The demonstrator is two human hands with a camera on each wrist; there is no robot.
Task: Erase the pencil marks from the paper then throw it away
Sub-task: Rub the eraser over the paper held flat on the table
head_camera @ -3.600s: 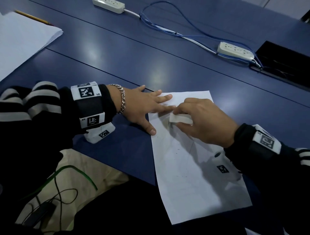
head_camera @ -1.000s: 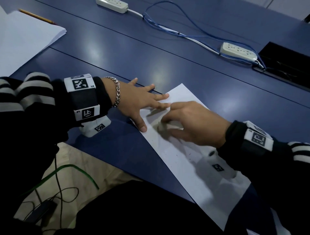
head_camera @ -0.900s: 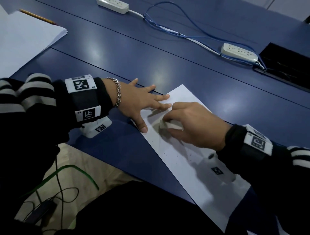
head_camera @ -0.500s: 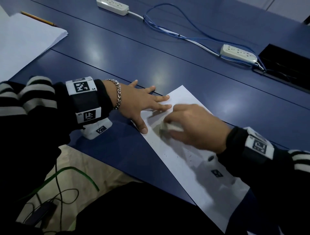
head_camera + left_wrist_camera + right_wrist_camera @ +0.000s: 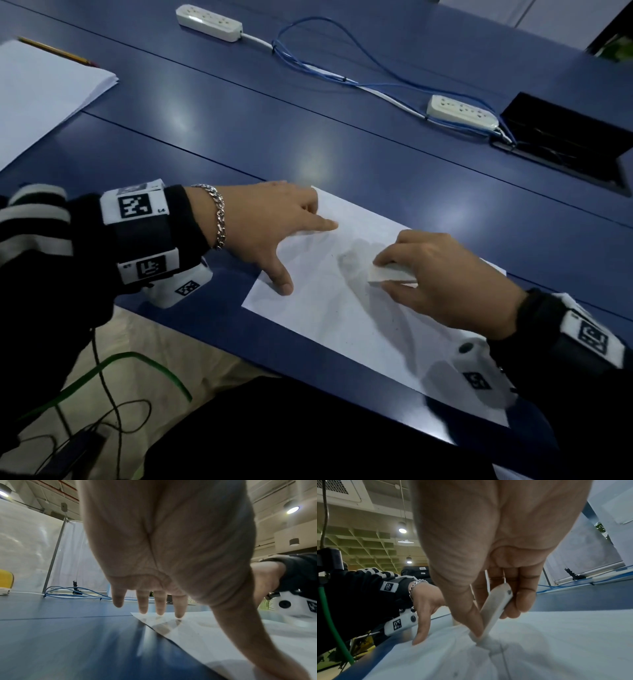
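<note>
Sheet of paper (image 5: 346,308) is laid flat on the blue table (image 5: 308,137), slantwise at the near edge, one corner overhanging it. Faint grey smudging and small dark specks are seen mid-sheet; whether pencil lines remain cannot be made out in the dim view.

White eraser (image 5: 390,274) is pinched between thumb and fingers of the right hand (image 5: 445,277), tilted, its lower end pressed on the paper near the middle. In the right wrist view the eraser (image 5: 494,609) is seen clamped edge-on, thumb on one face, fingers behind.

Left hand (image 5: 267,233) is spread at the paper's left end, fingers straight and apart; three fingertips (image 5: 178,614) and the thumb are set on the sheet, nothing gripped. A chain bracelet (image 5: 219,219) is worn on that wrist.

Beyond the paper, two power strips (image 5: 462,111) joined by blue cable (image 5: 342,75) are laid. Far left of the paper, a paper stack (image 5: 41,92) with a pencil (image 5: 58,52) at its far edge.
</note>
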